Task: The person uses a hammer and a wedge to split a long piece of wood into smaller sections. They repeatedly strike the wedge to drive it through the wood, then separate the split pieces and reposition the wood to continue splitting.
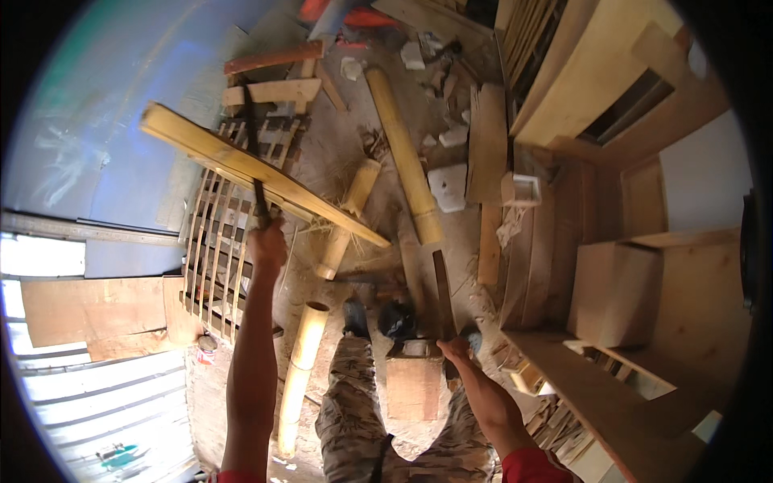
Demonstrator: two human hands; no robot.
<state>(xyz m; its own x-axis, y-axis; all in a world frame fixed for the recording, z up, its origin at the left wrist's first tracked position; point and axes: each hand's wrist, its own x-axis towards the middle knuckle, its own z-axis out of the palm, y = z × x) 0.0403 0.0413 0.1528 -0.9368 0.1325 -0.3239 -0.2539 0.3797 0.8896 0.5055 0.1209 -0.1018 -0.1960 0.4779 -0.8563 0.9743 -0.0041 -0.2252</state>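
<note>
My left hand is closed around the lower end of a long, narrow dark bar, perhaps a blade. The bar crosses over a split bamboo length, which slants from upper left down toward the middle. Under that length's lower end is a shorter bamboo piece with frayed fibres about it. My right hand is closed by the base of a flat, dark brown strip pointing away from me, seemingly gripping it. Between my legs stands a wooden block.
A bamboo pole lies beyond my feet, and another bamboo tube lies left of my leg. At left is a slatted wooden frame. Wooden furniture parts crowd the right side. A white block and scraps lie on the floor.
</note>
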